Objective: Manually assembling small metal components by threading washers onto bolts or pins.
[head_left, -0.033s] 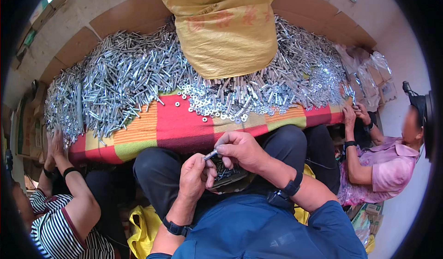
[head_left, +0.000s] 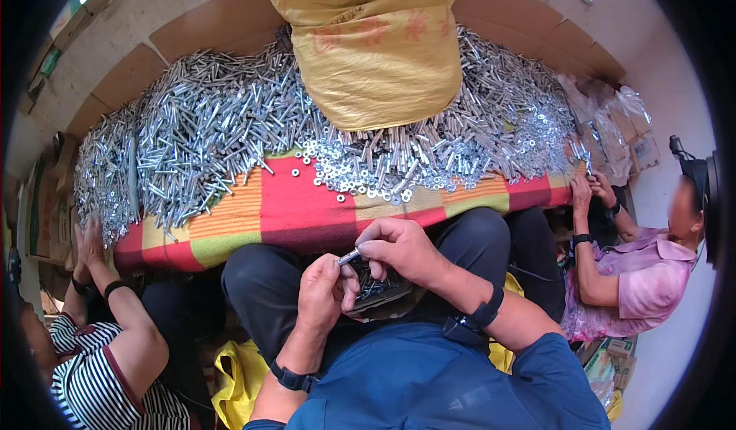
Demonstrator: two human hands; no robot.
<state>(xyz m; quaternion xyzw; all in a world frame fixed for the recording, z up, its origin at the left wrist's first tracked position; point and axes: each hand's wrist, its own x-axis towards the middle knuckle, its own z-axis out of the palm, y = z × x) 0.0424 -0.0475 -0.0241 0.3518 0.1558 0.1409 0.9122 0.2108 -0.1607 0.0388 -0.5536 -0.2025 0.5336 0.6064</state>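
Note:
Between my knees, my left hand point(head_left: 323, 286) and my right hand point(head_left: 399, 250) meet over one short silvery bolt point(head_left: 349, 257). The thumb and fingers of the left pinch its lower left end; those of the right close on its upper right end. It lies slanted, and the fingertips hide both its ends. Just below the hands is a dark container point(head_left: 376, 301) with several small metal parts inside, partly covered by my hands. Ahead, a big heap of silvery bolts and tubes point(head_left: 222, 116) and many loose washers point(head_left: 345, 181) lie on a checked blanket point(head_left: 307, 211).
A yellow woven sack point(head_left: 376, 62) rests on the heap. Cardboard point(head_left: 222, 20) lines the back. A person in stripes point(head_left: 107, 353) works at the left, another in pink point(head_left: 629, 277) at the right. Plastic bags point(head_left: 613, 116) lie at the far right, and yellow sacking point(head_left: 239, 384) near my legs.

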